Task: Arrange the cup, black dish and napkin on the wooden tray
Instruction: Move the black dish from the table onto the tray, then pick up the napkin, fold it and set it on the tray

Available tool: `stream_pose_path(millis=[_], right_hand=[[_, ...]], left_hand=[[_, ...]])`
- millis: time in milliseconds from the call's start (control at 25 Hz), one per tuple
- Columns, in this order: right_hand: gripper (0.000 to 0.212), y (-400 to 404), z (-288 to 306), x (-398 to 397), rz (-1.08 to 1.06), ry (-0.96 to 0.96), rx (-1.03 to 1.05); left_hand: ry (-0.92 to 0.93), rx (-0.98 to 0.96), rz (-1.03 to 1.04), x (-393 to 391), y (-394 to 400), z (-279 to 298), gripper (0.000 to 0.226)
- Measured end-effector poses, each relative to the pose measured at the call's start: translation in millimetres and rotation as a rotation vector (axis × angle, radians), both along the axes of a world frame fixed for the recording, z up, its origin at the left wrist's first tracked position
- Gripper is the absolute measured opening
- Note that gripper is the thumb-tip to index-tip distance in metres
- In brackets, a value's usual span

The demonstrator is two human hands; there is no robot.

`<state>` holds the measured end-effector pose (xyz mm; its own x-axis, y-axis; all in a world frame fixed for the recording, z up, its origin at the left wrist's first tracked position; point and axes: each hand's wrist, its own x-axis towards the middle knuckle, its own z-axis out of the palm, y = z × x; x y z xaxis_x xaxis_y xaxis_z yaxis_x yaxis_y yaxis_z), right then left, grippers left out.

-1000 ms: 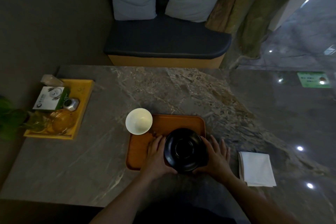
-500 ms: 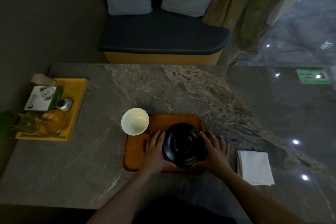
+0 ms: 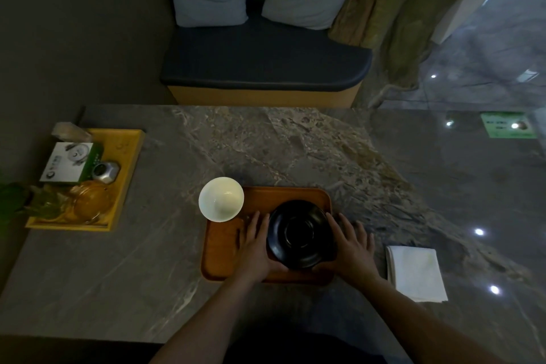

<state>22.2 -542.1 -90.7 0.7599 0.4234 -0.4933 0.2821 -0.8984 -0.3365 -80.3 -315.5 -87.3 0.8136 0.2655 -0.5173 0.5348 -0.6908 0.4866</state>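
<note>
Both hands bracket the round black dish (image 3: 301, 234), which sits on the right half of the rectangular orange-brown wooden tray (image 3: 224, 251), close to the tray's right edge. The left hand (image 3: 254, 242) lies with its fingers spread flat along the dish's left rim, thumb curling under the near edge. The right hand (image 3: 351, 245) mirrors it on the right rim, its fingers splayed out past the tray's right edge over the grey marble table (image 3: 147, 260). Neither hand is clenched; each is open and pressed against the rim, a hold that seems meant to steady and centre the dish rather than lift it. Whether the dish is fully resting on the tray or held slightly above it, I cannot tell in this dim light.

The white round cup (image 3: 221, 198) stands at the tray's far left corner, overlapping the rim; whether it rests on the tray or just beside it is unclear. The folded white napkin (image 3: 415, 273) lies on the table well to the right of the tray, near the table's front edge, untouched.

So the dish looks close to placed, while the napkin is yet to be brought over and the cup may need nudging inward. At the table's left edge sits a yellow tray (image 3: 130, 156) of small items.
</note>
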Motion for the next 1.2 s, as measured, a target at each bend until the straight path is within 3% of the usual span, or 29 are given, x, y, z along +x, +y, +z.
stream_pose_path(millis=[160,400,720,920,1200], right_hand=[[0.123,3,6,-2,0.054,0.015,-0.081],[0.101,7,32,-9,0.132,-0.084,-0.168],[0.033,-24,71,-15,0.186,-0.052,-0.127],[0.031,-82,79,1,0.234,-0.084,-0.208],[0.041,-178,71,27,0.176,-0.045,-0.250]], left_hand=[[0.064,0.014,0.011,-1,-5,5,0.131],[0.101,0.073,0.015,-3,-2,21,0.112],[0.178,0.014,-0.134,-18,3,48,0.025],[0.206,-0.042,-0.373,1,-26,73,0.033],[0.185,0.000,-0.465,47,-105,84,0.033]])
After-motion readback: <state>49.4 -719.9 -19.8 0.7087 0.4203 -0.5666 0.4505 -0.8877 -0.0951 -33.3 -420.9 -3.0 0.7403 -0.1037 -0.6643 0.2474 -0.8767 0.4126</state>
